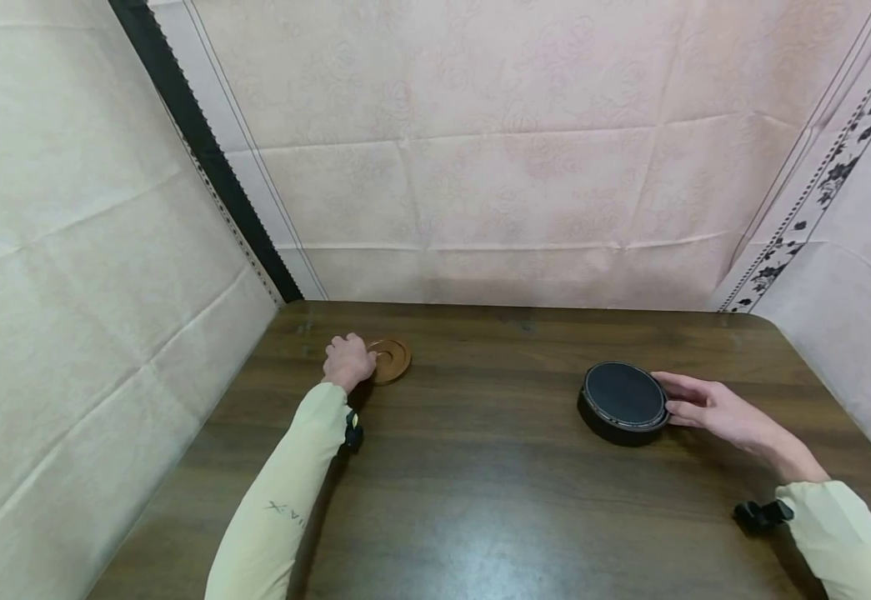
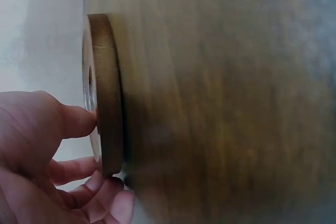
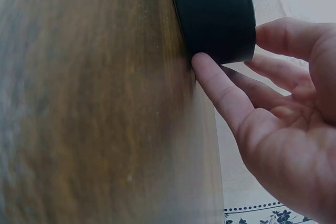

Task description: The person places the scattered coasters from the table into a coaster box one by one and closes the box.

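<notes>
A flat brown round disc (image 1: 392, 362) with ring-shaped grooves lies near the back left of the table. My left hand (image 1: 349, 362) pinches its left edge; the left wrist view shows the thumb on the upper face of the disc (image 2: 107, 95) and the other fingers at its lower rim. Toward the right stands a black round box (image 1: 625, 402) with a flat dark top. At its right side my right hand (image 1: 720, 410) holds it, thumb near the upper rim of the box (image 3: 215, 19) and a fingertip at its lower edge.
Both objects are on a brown wooden table (image 1: 473, 467). Pale patterned cloth (image 1: 495, 192) hangs behind it and along both sides. A black strip (image 1: 210, 150) runs down at the back left corner, and a floral band (image 1: 818, 183) at the right.
</notes>
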Demonstrator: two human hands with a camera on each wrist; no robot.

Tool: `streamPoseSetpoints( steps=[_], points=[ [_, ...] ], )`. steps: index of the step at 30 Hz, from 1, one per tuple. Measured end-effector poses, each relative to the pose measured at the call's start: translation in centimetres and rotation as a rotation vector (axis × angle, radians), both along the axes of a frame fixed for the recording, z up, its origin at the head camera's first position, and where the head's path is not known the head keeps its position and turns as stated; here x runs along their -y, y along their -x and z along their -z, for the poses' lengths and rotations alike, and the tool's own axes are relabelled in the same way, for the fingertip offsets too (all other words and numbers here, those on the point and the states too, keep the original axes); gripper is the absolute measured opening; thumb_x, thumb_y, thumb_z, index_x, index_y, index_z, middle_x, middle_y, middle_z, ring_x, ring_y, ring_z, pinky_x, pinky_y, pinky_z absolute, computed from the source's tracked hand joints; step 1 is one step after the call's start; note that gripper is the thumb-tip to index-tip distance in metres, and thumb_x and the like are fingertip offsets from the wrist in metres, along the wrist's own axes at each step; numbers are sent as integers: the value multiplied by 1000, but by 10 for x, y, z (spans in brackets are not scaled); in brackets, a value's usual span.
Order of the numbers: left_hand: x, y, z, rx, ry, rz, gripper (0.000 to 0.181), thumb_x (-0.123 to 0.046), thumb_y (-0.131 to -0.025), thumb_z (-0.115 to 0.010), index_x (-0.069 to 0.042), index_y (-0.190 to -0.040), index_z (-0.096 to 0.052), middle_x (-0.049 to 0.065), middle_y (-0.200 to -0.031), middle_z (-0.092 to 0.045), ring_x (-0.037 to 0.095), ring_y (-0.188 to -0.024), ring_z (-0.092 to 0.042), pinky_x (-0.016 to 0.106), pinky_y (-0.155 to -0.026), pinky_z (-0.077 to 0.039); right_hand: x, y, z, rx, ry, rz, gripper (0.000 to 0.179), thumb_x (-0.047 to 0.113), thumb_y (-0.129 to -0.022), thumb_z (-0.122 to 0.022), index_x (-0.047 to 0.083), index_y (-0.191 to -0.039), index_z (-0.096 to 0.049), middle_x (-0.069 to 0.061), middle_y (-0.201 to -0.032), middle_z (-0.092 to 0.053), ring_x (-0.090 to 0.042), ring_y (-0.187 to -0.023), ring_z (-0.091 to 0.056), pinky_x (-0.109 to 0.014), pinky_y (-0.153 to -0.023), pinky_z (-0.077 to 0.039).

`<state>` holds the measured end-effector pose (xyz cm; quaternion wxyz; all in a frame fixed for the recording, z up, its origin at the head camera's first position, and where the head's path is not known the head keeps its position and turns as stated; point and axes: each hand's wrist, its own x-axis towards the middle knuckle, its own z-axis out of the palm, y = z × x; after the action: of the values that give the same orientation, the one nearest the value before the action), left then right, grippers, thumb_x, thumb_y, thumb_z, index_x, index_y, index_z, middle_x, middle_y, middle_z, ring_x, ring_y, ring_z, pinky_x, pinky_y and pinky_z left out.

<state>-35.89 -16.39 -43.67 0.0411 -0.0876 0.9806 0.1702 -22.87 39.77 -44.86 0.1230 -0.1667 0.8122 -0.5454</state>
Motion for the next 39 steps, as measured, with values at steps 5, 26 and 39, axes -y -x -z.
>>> streamPoseSetpoints(
  steps=[5, 26, 39],
  points=[
    [-4, -1, -9, -35, -32, 13, 55, -32, -100, -51, 4, -137, -33, 30, -131, -47, 46, -117, -53, 55, -91, -48, 1, 0, -1, 1, -3, 4, 64, 10, -98, -58, -12, -148, -24, 26, -124, -54, 6, -107, -61, -25, -82, -57],
    [-53, -11, -56, -191, -387, 149, 29, -23, -99, -56, -11, -123, -50, 14, -124, -57, 30, -105, -56, 43, -88, -48, 3, -2, -3, 1, -32, 12, 64, 12, -98, -59, -9, -149, -26, 3, -136, -53, 6, -108, -61, -25, -83, -57],
    [-67, -17, -59, -233, -571, 134, 29, -21, -99, -56, -8, -124, -53, 16, -123, -58, 30, -113, -56, 44, -93, -48, 3, -3, -3, 6, -67, 36, 64, 15, -98, -60, -6, -150, -29, 0, -137, -51, 5, -107, -62, -26, -83, -57]
  ],
)
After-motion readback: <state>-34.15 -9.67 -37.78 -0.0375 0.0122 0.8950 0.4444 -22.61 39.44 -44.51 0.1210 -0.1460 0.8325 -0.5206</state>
